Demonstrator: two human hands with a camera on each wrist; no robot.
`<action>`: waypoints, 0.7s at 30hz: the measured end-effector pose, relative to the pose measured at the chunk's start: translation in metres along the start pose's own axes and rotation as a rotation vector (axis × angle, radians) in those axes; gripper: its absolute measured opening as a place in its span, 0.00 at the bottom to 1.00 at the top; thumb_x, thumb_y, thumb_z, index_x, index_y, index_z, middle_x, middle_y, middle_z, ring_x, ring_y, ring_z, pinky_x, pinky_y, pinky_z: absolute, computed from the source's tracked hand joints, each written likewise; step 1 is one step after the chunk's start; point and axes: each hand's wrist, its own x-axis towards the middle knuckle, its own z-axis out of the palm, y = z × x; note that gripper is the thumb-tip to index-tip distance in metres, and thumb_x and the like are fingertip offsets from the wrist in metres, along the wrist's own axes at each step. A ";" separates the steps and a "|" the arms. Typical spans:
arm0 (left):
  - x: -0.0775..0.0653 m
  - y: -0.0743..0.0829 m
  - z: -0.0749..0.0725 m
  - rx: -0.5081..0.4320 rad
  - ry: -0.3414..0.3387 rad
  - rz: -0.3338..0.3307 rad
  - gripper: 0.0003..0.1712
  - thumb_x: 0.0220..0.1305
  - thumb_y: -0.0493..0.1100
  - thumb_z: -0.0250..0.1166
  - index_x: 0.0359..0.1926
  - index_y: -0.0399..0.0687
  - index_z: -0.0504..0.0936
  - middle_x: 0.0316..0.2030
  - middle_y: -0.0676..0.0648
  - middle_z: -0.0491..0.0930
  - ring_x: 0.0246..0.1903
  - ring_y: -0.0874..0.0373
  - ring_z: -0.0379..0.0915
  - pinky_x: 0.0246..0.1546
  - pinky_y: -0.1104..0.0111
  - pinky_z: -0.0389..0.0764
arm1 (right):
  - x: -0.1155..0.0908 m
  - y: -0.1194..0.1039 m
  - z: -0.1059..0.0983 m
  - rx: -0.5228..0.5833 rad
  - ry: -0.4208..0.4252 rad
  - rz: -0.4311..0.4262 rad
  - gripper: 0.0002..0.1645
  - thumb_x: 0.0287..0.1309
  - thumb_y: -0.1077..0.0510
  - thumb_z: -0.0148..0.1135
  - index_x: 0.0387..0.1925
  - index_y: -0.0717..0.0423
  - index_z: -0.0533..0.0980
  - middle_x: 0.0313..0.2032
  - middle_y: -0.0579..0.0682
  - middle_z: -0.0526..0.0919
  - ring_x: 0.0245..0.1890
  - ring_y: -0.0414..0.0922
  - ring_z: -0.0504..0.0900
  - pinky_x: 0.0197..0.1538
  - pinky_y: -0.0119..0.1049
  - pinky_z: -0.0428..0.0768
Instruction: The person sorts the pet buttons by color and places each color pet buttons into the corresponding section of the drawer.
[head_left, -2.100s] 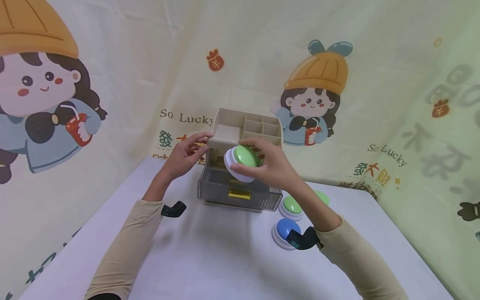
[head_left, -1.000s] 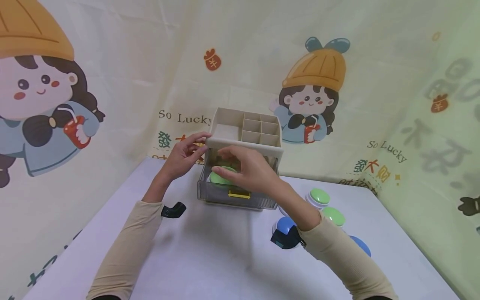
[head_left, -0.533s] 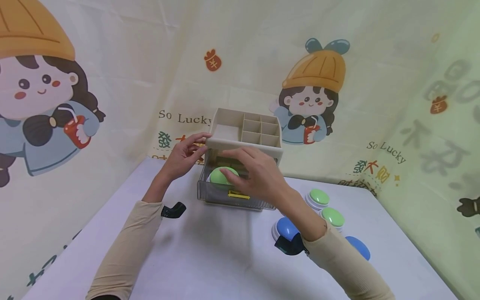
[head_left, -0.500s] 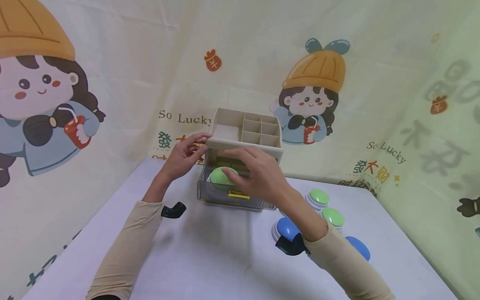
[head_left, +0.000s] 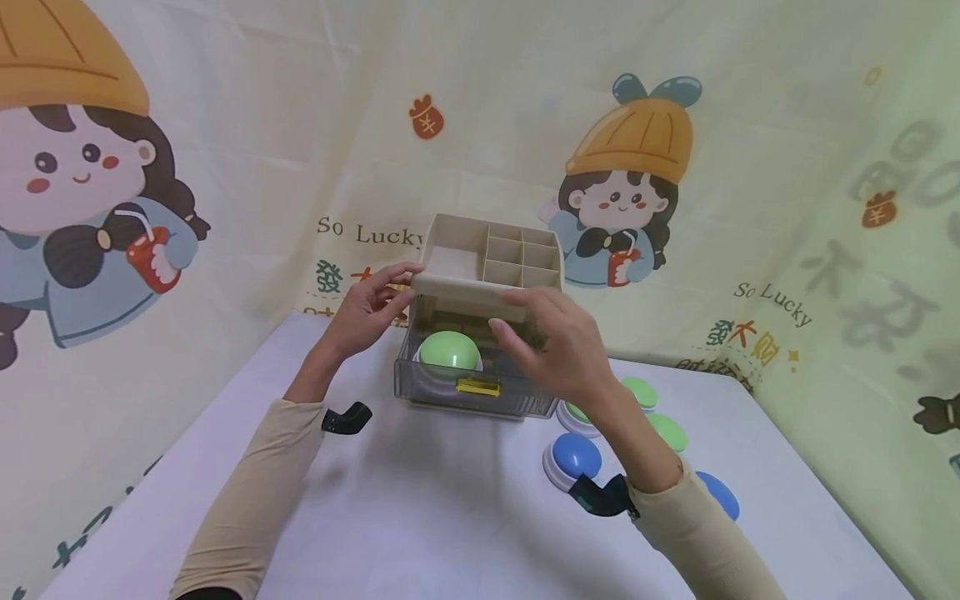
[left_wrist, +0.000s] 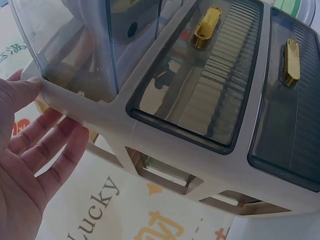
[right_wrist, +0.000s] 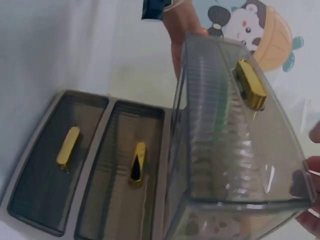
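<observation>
A beige desktop organizer with clear grey drawers stands at the back of the table. Its top drawer is pulled out toward me, showing a gold handle. Inside, on the left, sits a domed green push button with a white base. My left hand holds the organizer's upper left edge; in the left wrist view its thumb is on the frame and the fingers are behind. Fingers spread and holding nothing, my right hand is over the drawer's right side. The right wrist view shows its fingertips beside the drawer.
Right of the organizer, a blue push button stands near a partly hidden green one. Two more green buttons and another blue one lie behind the right forearm. A printed cloth hangs behind the white table.
My right hand lowered the green button into the drawer, let go of it and moved right and away from it. The left hand has stayed at the organizer's edge.
</observation>
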 end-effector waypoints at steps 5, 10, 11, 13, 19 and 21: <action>0.000 -0.001 0.000 -0.003 0.001 -0.007 0.24 0.76 0.39 0.60 0.70 0.55 0.74 0.61 0.39 0.77 0.53 0.43 0.81 0.45 0.63 0.85 | -0.008 0.009 -0.001 -0.003 0.181 0.031 0.19 0.61 0.58 0.70 0.51 0.63 0.83 0.48 0.56 0.88 0.49 0.50 0.84 0.49 0.48 0.85; 0.000 -0.001 -0.001 -0.008 0.000 -0.010 0.24 0.76 0.40 0.60 0.70 0.54 0.74 0.61 0.39 0.76 0.54 0.42 0.81 0.46 0.59 0.86 | -0.014 0.019 -0.003 0.006 0.314 0.096 0.17 0.64 0.57 0.66 0.49 0.64 0.83 0.47 0.56 0.88 0.47 0.49 0.85 0.44 0.47 0.84; 0.000 -0.001 -0.001 -0.008 0.001 -0.009 0.24 0.76 0.39 0.60 0.70 0.54 0.74 0.61 0.39 0.76 0.54 0.42 0.81 0.47 0.57 0.86 | -0.015 0.021 -0.004 0.006 0.321 0.107 0.17 0.65 0.56 0.66 0.49 0.64 0.83 0.47 0.55 0.88 0.47 0.49 0.85 0.44 0.46 0.84; 0.000 0.000 -0.001 -0.008 0.001 -0.009 0.24 0.75 0.39 0.60 0.70 0.54 0.74 0.61 0.39 0.76 0.54 0.43 0.81 0.47 0.54 0.86 | -0.016 0.024 -0.005 0.006 0.330 0.126 0.17 0.66 0.55 0.65 0.49 0.64 0.83 0.47 0.55 0.88 0.47 0.48 0.85 0.45 0.45 0.84; 0.000 0.001 0.000 -0.004 0.001 -0.008 0.24 0.76 0.39 0.60 0.70 0.54 0.74 0.61 0.40 0.77 0.54 0.43 0.81 0.48 0.48 0.85 | -0.022 0.039 -0.005 0.020 0.330 0.224 0.16 0.67 0.57 0.64 0.50 0.64 0.82 0.46 0.56 0.88 0.47 0.48 0.85 0.45 0.42 0.82; 0.000 0.001 0.000 -0.003 -0.001 -0.005 0.24 0.76 0.39 0.60 0.70 0.54 0.74 0.61 0.39 0.77 0.54 0.42 0.81 0.49 0.48 0.84 | -0.025 0.044 -0.006 0.018 0.335 0.269 0.16 0.67 0.57 0.64 0.50 0.64 0.82 0.46 0.56 0.88 0.46 0.48 0.85 0.45 0.41 0.82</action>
